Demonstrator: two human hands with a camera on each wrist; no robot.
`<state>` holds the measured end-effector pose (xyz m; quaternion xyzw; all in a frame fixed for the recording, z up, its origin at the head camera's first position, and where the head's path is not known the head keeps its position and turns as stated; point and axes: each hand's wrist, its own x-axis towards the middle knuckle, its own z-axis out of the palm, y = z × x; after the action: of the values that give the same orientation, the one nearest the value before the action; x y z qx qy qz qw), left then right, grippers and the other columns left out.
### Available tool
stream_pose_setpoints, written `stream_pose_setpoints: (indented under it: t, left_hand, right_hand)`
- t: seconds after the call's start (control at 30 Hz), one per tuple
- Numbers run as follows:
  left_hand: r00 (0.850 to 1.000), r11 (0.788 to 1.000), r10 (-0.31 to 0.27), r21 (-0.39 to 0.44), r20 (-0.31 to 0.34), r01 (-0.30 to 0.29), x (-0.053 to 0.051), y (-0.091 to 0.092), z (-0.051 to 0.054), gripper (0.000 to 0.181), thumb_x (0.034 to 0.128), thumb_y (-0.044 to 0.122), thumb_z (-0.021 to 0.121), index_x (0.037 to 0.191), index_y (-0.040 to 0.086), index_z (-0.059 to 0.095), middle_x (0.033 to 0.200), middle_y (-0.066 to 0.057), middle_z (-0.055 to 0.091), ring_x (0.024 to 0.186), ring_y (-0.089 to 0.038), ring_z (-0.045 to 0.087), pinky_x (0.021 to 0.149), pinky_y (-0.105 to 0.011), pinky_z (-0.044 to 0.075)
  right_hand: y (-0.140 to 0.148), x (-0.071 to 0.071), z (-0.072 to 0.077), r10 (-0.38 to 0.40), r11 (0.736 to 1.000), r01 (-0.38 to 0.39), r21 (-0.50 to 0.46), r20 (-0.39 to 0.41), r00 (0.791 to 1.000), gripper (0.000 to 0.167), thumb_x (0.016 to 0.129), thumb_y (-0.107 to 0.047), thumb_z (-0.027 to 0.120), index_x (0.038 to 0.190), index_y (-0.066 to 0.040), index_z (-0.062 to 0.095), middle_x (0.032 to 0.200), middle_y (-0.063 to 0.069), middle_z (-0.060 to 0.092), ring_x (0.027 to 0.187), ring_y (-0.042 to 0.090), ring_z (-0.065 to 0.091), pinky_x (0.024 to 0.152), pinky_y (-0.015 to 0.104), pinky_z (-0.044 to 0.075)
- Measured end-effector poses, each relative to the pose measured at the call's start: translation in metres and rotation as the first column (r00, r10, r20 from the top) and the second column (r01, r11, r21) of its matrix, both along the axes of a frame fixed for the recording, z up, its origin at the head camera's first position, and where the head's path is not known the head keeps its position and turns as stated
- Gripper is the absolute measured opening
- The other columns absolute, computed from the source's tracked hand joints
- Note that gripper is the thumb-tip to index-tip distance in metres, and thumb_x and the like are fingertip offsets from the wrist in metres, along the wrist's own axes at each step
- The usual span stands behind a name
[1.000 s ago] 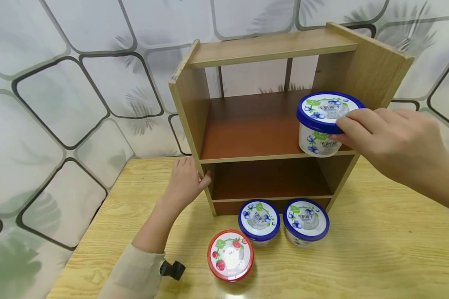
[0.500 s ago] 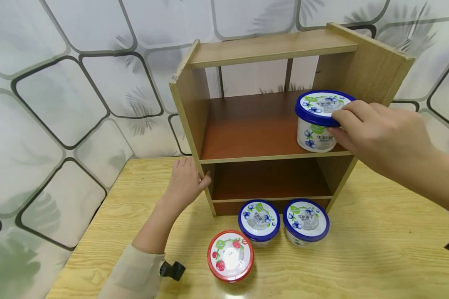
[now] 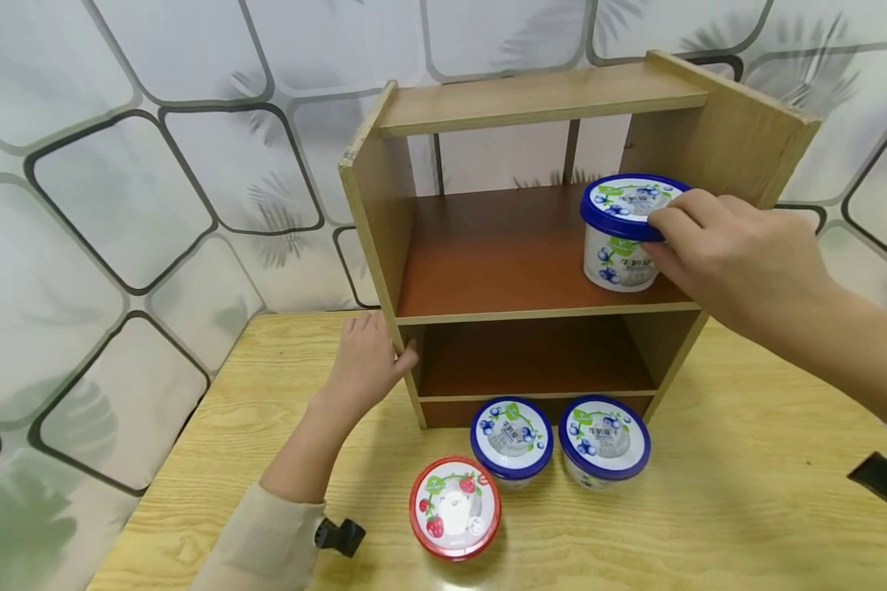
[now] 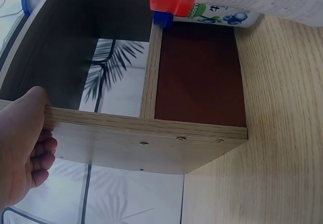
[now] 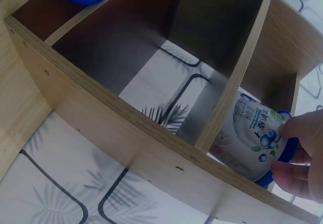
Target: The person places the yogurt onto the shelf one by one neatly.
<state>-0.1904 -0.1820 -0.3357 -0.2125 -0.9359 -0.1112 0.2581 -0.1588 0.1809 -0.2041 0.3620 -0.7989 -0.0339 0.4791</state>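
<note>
My right hand (image 3: pixel 746 267) grips the blue lid rim of a white tub with a blueberry print (image 3: pixel 619 263). The tub is upright, at the right end of the upper compartment of a small wooden shelf unit (image 3: pixel 547 308). In the right wrist view, the tub (image 5: pixel 247 138) has its base close to the middle board; I cannot tell whether they touch. On the other side, my left hand (image 3: pixel 369 361) holds the unit's left panel. The left wrist view shows the left hand (image 4: pixel 22 148) with its thumb over the panel's front edge and fingers on the outside.
Two blue-lidded tubs, a left one (image 3: pixel 512 437) and a right one (image 3: pixel 604 437), stand before the unit on the wooden table (image 3: pixel 769 492). A red-lidded strawberry tub (image 3: pixel 454 507) is nearer. Behind is a patterned wall covering (image 3: pixel 192 189).
My right hand has moved the blueberry tub slightly left and farther back, into the upper compartment. My left hand stays on the panel, and the other tubs have not moved.
</note>
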Motion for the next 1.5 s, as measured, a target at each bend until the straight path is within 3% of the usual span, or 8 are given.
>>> stream_pose_setpoints:
  t: [0.4, 0.63, 0.77, 0.97, 1.17, 1.5]
  left_hand:
    - [1.000, 1.000, -0.009, 0.003, -0.013, 0.009, 0.000, 0.002, 0.001, 0.024, 0.0826, 0.023, 0.059, 0.088, 0.001, 0.049, 0.074, -0.010, 0.049, 0.076, -0.030, 0.049, 0.071, -0.041, 0.037]
    - [1.000, 1.000, -0.013, -0.006, -0.025, 0.013, 0.000, 0.002, 0.001, 0.024, 0.0818, 0.023, 0.059, 0.087, 0.001, 0.049, 0.073, -0.010, 0.049, 0.076, -0.030, 0.049, 0.071, -0.041, 0.038]
    - [0.999, 1.000, -0.017, -0.007, -0.036, 0.017, 0.000, 0.001, 0.000, 0.025, 0.0814, 0.024, 0.059, 0.085, 0.001, 0.049, 0.073, -0.011, 0.049, 0.076, -0.031, 0.049, 0.071, -0.042, 0.039]
    - [0.998, 1.000, -0.024, -0.009, -0.050, 0.024, 0.000, -0.001, 0.000, 0.025, 0.0815, 0.024, 0.058, 0.086, 0.001, 0.049, 0.075, -0.012, 0.050, 0.076, -0.032, 0.050, 0.071, -0.042, 0.038]
    - [0.998, 1.000, -0.027, -0.012, -0.055, 0.027, 0.000, 0.000, 0.000, 0.026, 0.0815, 0.024, 0.058, 0.086, 0.001, 0.050, 0.075, -0.012, 0.051, 0.077, -0.032, 0.051, 0.071, -0.042, 0.039]
    - [1.000, 1.000, -0.022, -0.004, 0.003, 0.022, 0.000, -0.001, -0.001, 0.024, 0.0831, 0.023, 0.057, 0.088, 0.001, 0.049, 0.077, -0.012, 0.051, 0.079, -0.032, 0.050, 0.074, -0.042, 0.039]
  right_hand:
    - [0.006, -0.003, -0.003, -0.032, 0.999, 0.033, -0.007, 0.041, 0.999, 0.026, 0.083, -0.012, 0.064, 0.100, 0.007, 0.059, 0.088, 0.024, 0.060, 0.071, 0.040, 0.062, 0.043, 0.052, 0.044]
    - [0.004, 0.003, -0.006, -0.045, 0.999, 0.045, 0.011, -0.025, 0.999, 0.044, 0.098, -0.030, 0.042, 0.105, 0.011, 0.058, 0.089, 0.028, 0.060, 0.070, 0.041, 0.063, 0.036, 0.048, 0.040]
    - [-0.001, 0.011, -0.006, -0.028, 0.998, 0.032, 0.054, -0.070, 0.997, 0.047, 0.100, -0.030, 0.037, 0.100, 0.012, 0.059, 0.085, 0.026, 0.062, 0.063, 0.039, 0.062, 0.035, 0.044, 0.040]
    - [-0.009, 0.021, -0.007, 0.014, 0.999, -0.011, 0.042, -0.091, 0.996, 0.040, 0.097, -0.025, 0.040, 0.091, 0.010, 0.059, 0.080, 0.023, 0.062, 0.059, 0.037, 0.061, 0.034, 0.041, 0.039]
    - [-0.015, 0.027, -0.013, 0.096, 0.994, -0.101, -0.036, -0.123, 0.988, 0.041, 0.097, -0.028, 0.044, 0.083, 0.006, 0.060, 0.079, 0.020, 0.064, 0.057, 0.035, 0.060, 0.034, 0.043, 0.037]
    - [-0.022, 0.040, -0.025, 0.191, 0.982, -0.191, -0.005, -0.058, 0.980, 0.041, 0.098, -0.028, 0.045, 0.085, 0.007, 0.064, 0.077, 0.021, 0.066, 0.053, 0.034, 0.059, 0.037, 0.042, 0.043]
